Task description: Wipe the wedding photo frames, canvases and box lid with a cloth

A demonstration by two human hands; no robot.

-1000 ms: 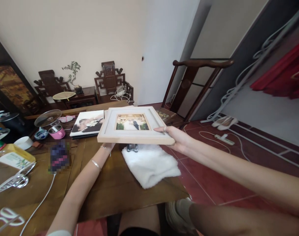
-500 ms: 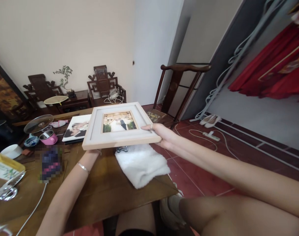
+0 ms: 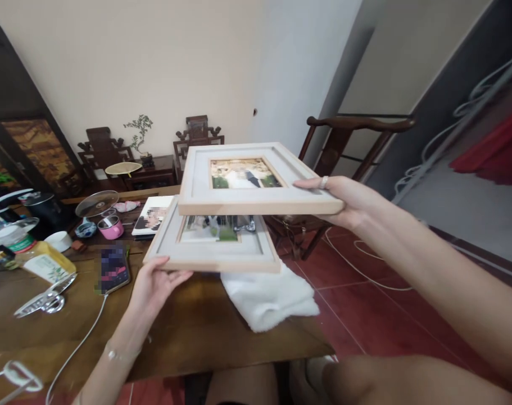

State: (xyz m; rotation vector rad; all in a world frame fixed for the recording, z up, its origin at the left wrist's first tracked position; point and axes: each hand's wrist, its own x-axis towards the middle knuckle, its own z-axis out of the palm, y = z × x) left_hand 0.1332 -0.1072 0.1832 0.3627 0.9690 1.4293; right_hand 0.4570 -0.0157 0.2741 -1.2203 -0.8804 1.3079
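Observation:
Two pale wood picture frames with white mats are held over the table, one above the other. My right hand (image 3: pixel 338 197) grips the upper picture frame (image 3: pixel 196 177) by its right side, thumb on top and fingers beneath. Its photo shows a white dress and a dark suit. Below and to the left, my left hand (image 3: pixel 157 284) holds the lower picture frame (image 3: pixel 161 244) at its front left corner, thumb on the edge. The upper frame hides part of its photo. Under the frames, a white fluffy cloth (image 3: pixel 268 301) lies at the table edge.
The wooden table (image 3: pixel 184 337) carries a phone (image 3: pixel 113 270) on a white cable, a hair clip (image 3: pixel 49 298), a bottle of yellow liquid (image 3: pixel 49 261), a pink cup (image 3: pixel 111 227) and a photo book (image 3: pixel 148 216). A dark wooden chair (image 3: pixel 359 126) stands beyond on the right.
My right hand has lifted the upper picture frame up and to the right, uncovering a second frame beneath, held by my left hand. The view has swung left.

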